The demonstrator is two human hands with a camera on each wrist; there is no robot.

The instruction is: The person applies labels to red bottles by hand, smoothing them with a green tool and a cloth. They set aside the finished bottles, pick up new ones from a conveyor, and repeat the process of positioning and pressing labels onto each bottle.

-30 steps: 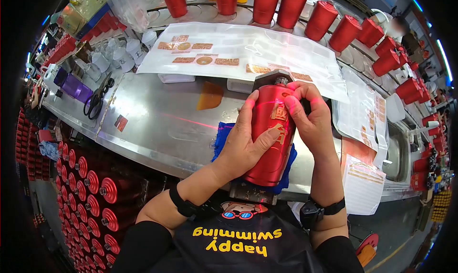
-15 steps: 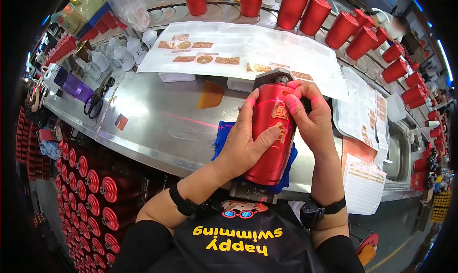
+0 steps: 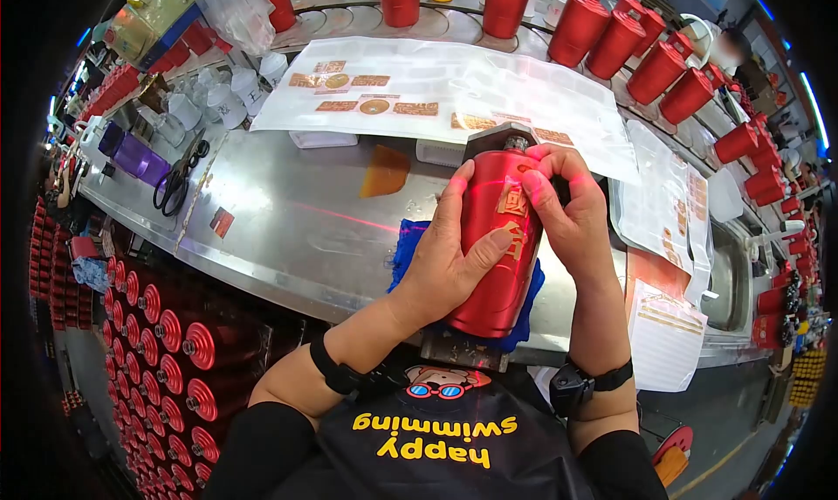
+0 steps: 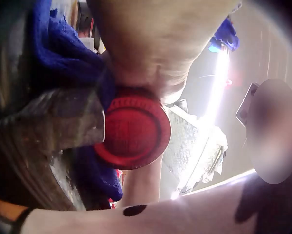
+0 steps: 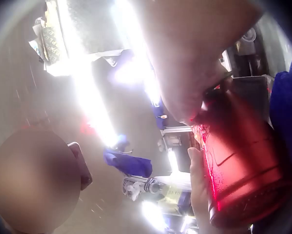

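Note:
In the head view a red bottle (image 3: 491,277) lies tilted, its threaded neck pointing away from me and gold characters (image 3: 513,205) down its front. My left hand (image 3: 447,260) grips its left side, thumb across the front beside the lower character. At the upper right, my right hand (image 3: 569,205) holds the bottle by its shoulder, with bent fingers near the neck and the thumb by the top character. Under the bottle is a blue cloth (image 3: 408,248); a dark angled rest (image 3: 478,144) stands behind the neck. The left wrist view shows the round bottle base (image 4: 133,130).
Sheets of gold stickers (image 3: 410,68) lie behind the bottle, with more sheets (image 3: 659,194) at right. Red bottles (image 3: 580,28) line a curved conveyor. Scissors (image 3: 179,181) and an amber scraper-like piece (image 3: 384,172) lie on the metal table (image 3: 288,229). Stacked red bottles (image 3: 201,347) fill the lower left.
The row of red bottles on the conveyor has moved along to the right. Both hands and the held bottle stay almost where they were.

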